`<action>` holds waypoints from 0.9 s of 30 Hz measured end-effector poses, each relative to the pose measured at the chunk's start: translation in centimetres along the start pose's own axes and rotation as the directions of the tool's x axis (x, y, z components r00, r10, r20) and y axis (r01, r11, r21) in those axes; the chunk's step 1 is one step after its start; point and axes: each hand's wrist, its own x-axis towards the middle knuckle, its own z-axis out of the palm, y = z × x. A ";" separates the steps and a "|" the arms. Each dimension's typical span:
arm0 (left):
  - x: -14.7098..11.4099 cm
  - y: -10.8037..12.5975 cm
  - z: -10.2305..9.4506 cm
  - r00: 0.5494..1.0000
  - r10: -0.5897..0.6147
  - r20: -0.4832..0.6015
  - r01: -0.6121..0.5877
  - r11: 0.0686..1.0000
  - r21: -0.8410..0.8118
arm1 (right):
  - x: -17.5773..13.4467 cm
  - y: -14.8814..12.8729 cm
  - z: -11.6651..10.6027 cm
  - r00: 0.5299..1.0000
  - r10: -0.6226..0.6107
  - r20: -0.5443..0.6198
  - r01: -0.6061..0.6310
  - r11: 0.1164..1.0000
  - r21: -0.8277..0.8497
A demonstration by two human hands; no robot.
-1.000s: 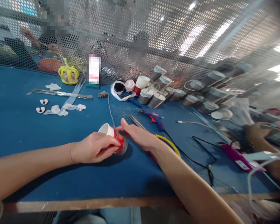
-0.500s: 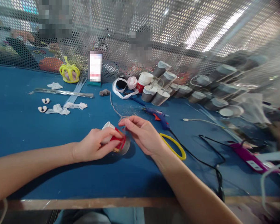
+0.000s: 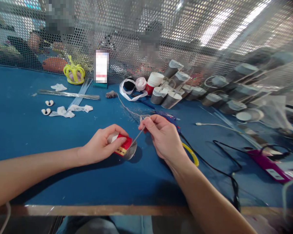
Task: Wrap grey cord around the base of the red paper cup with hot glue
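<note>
My left hand (image 3: 104, 144) is closed around a red and white paper cup (image 3: 123, 144) lying tilted on its side. Grey yarn is wound around the end of the cup that points right. From this wound end a strand of grey yarn (image 3: 138, 135) runs taut up to my right hand (image 3: 162, 136), which pinches it between thumb and fingers. Beyond the hand the strand trails back to a small grey yarn bundle (image 3: 111, 94). Partly hidden behind my right hand lies a blue glue gun (image 3: 169, 117).
A yellow ring (image 3: 191, 154) and a black cable (image 3: 207, 156) lie right of my right arm, near a purple power strip (image 3: 268, 165). Stacked paper cups (image 3: 155, 79) and several grey wrapped cups (image 3: 172, 99) stand behind. Thin metal rods (image 3: 68, 94) and a yellow basket-like piece (image 3: 74, 73) are at left.
My right hand has moved right, away from the cup, drawing the yarn out into a straight strand. My left hand still holds the cup, with more of its printed side showing.
</note>
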 end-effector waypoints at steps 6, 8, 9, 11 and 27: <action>0.0 0.0 0.2 0.998 -0.054 0.026 0.055 0.997 -0.062 | -0.1 -0.2 -0.2 0.998 -0.053 -0.017 0.051 0.991 -0.120; -0.1 0.1 0.1 0.999 -0.035 0.031 0.036 0.999 -0.037 | 0.0 0.1 -0.2 0.998 -0.058 -0.008 0.056 0.988 -0.147; -0.2 0.2 0.1 0.999 -0.017 0.029 0.017 1.000 -0.017 | 0.0 0.3 -0.2 0.998 -0.057 -0.003 0.056 0.987 -0.151; -0.4 0.3 0.0 0.999 0.025 0.027 -0.025 1.000 0.015 | 0.1 0.5 -0.1 0.999 -0.041 0.009 0.041 0.987 -0.155; -1.0 0.7 -0.3 0.967 0.254 -0.010 -0.252 0.963 0.096 | -0.1 0.8 0.5 0.991 0.085 0.101 -0.059 0.968 -0.242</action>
